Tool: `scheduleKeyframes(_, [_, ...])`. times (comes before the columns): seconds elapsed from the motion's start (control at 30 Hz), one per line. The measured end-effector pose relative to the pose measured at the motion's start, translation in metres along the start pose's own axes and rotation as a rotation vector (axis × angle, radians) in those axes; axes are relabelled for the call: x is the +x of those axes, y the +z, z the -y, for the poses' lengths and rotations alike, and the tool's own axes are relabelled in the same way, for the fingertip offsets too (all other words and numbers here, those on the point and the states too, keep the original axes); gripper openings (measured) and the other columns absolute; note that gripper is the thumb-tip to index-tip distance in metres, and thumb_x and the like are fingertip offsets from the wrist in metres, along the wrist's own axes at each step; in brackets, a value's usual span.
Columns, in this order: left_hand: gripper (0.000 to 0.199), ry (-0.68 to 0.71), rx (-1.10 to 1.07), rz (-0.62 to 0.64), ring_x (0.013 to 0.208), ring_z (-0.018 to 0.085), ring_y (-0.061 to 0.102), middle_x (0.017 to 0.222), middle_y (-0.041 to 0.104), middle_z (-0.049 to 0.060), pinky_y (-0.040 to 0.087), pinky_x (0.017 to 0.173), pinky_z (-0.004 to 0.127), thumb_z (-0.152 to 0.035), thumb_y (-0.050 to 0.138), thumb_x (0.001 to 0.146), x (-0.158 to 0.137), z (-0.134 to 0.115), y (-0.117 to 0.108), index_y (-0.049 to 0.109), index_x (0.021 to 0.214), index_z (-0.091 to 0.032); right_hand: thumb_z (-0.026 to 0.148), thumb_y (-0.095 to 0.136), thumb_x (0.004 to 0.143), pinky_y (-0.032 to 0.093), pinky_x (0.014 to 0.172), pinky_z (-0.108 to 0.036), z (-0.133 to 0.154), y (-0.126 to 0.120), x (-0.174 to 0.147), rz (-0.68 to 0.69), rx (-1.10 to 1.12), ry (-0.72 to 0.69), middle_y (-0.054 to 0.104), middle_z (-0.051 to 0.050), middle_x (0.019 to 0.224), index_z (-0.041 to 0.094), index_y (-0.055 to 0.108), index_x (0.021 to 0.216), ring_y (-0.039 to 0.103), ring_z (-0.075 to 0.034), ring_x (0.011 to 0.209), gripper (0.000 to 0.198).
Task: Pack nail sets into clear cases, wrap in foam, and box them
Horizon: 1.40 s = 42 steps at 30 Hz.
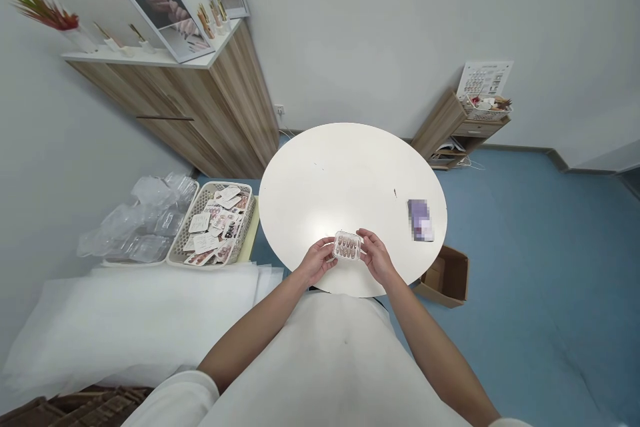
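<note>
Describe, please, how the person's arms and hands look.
The left hand and right hand wear no gloves, and no watch or bracelet shows on the bare forearms. The left sleeve is white and short; of the right sleeve, only a pale edge shows.

From head height, the single view looks forward and steeply down, with the wearer's shirt (345, 360) at bottom centre. The left hand (317, 261) and right hand (378, 260) are near, just below mid-frame, over the table (345, 173). The wide sweep reaches the cabinet (237, 93), upper left, and shelf (441, 119), upper right, both farther off.
</note>
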<state>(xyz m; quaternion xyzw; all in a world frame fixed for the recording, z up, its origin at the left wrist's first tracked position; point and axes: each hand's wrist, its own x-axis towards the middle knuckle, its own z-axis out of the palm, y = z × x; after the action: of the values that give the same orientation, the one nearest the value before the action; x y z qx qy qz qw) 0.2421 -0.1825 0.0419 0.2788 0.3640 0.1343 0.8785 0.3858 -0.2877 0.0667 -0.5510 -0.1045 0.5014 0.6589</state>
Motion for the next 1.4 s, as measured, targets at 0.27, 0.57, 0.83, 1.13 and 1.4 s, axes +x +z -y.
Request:
scheduleKeyframes(0.27, [0.030, 0.040, -0.046, -0.019, 0.073, 0.009, 0.056, 0.084, 0.059, 0.002, 0.044, 0.066, 0.024, -0.028, 0.066, 0.066, 0.008, 0.003, 0.007, 0.055, 0.093, -0.022, 0.037, 0.064, 0.066, 0.050, 0.075, -0.037, -0.005, -0.009, -0.007, 0.037, -0.021, 0.171, 0.060, -0.001, 0.092, 0.028, 0.049, 0.104, 0.063, -0.017, 0.078, 0.042])
scheduleKeyframes(0.57, [0.053, 0.114, 0.347, -0.157, 0.102, 0.018, 0.051, 0.107, 0.057, 0.008, 0.040, 0.081, 0.033, -0.041, 0.059, 0.070, 0.010, 0.008, 0.019, 0.042, 0.118, -0.026, 0.033, 0.067, 0.063, 0.050, 0.076, -0.037, 0.005, -0.021, 0.009, -0.036, -0.169, 0.127, 0.060, 0.000, 0.085, 0.025, 0.049, 0.103, 0.064, -0.016, 0.069, 0.045])
scheduleKeyframes(0.83, [0.042, 0.184, 0.432, -0.220, 0.073, 0.017, 0.062, 0.076, 0.065, 0.006, 0.041, 0.079, 0.035, -0.039, 0.065, 0.066, 0.013, 0.012, 0.024, 0.054, 0.097, -0.014, 0.034, 0.067, 0.060, 0.050, 0.073, -0.036, -0.002, -0.020, 0.027, 0.020, -0.212, 0.119, 0.056, 0.003, 0.075, 0.023, 0.047, 0.101, 0.061, -0.015, 0.069, 0.048])
scheduleKeyframes(1.13, [0.049, 0.291, 0.476, -0.381, 0.085, 0.017, 0.060, 0.093, 0.063, 0.008, 0.041, 0.082, 0.035, -0.041, 0.052, 0.076, 0.011, 0.013, -0.008, 0.040, 0.118, -0.020, 0.037, 0.062, 0.065, 0.048, 0.075, -0.036, -0.021, 0.020, 0.047, 0.051, -0.362, 0.142, 0.058, -0.001, 0.089, 0.024, 0.043, 0.102, 0.061, -0.015, 0.072, 0.043])
scheduleKeyframes(1.4, [0.055, 0.284, 0.601, -0.515, 0.108, 0.021, 0.044, 0.123, 0.040, 0.011, 0.042, 0.083, 0.030, -0.039, 0.054, 0.074, 0.011, -0.014, -0.067, 0.039, 0.123, -0.021, 0.040, 0.060, 0.067, 0.044, 0.082, -0.035, -0.054, 0.082, 0.062, 0.089, -0.463, 0.164, 0.049, -0.006, 0.115, 0.026, 0.041, 0.111, 0.055, -0.017, 0.094, 0.050])
